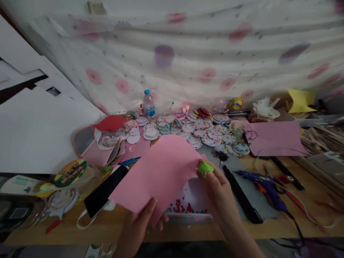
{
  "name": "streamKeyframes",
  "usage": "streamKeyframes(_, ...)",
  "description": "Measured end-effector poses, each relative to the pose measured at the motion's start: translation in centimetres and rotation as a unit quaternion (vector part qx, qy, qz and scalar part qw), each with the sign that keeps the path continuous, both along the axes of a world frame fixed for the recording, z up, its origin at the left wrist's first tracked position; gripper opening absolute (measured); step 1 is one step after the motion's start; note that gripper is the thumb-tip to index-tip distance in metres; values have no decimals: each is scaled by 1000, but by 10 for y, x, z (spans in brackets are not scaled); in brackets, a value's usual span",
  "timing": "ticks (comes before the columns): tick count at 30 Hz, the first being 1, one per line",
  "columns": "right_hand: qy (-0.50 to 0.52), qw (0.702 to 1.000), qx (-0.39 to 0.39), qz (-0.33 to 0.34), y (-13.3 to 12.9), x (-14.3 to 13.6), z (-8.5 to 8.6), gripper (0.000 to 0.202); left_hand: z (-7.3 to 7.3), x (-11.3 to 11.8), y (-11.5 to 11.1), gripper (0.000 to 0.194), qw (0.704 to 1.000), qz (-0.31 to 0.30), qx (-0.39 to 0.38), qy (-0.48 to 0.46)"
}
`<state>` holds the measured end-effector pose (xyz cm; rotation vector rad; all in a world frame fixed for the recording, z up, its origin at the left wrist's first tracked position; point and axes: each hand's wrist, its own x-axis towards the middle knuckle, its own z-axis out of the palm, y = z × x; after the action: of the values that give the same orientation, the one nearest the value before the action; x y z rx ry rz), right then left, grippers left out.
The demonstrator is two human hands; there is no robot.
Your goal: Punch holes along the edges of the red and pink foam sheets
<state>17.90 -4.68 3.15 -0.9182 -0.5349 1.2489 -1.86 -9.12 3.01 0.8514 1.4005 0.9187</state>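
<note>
A sheet of pink paper is held up over the table, bent in a curve. My left hand grips its lower edge between thumb and fingers. In my right hand is a small lime-green paper punch, at the sheet's right edge; the paper hides part of that contact. Under the sheet lies a shallow white tray with many tiny red paper bits in it.
Behind are many round dotted paper discs and a water bottle. To the right lie a black cutter, a blue glue gun with its cord, and more pink paper. A phone lies left.
</note>
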Motion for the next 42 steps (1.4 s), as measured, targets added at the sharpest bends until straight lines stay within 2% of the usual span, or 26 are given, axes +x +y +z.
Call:
streamKeyframes(2,23,999,-30,-31,0,4,-3,28,-1,-4,-4,41,999,32,6,-7)
streamKeyframes(4,45,996,-72,-26,-4,3,-7,29,1,-6,-7,41,998,66,23,-5)
streamKeyframes(7,48,992,-107,45,-13,-5,-11,32,1,-5,-12,43,995,88,49,14)
streamKeyframes(12,5,980,-81,182,-25,-20,-9,30,0,-1,-18,44,994,68,62,54)
streamKeyframes(17,-29,970,-42,237,-27,-21,-4,33,0,-2,-21,47,993,37,62,89)
streamKeyframes(24,-61,968,-51,237,-27,-23,-2,29,-7,-6,-24,47,996,9,39,86)
streamKeyframes(34,-71,976,-63,194,-20,-29,-9,32,-4,1,-26,42,994,56,38,87)
streamKeyframes(38,-81,979,-47,182,-19,-30,-13,33,-7,-5,-25,39,996,31,44,78)
streamKeyframes(42,-75,977,-51,191,-21,-28,-9,34,-6,-9,-24,41,992,6,52,116)
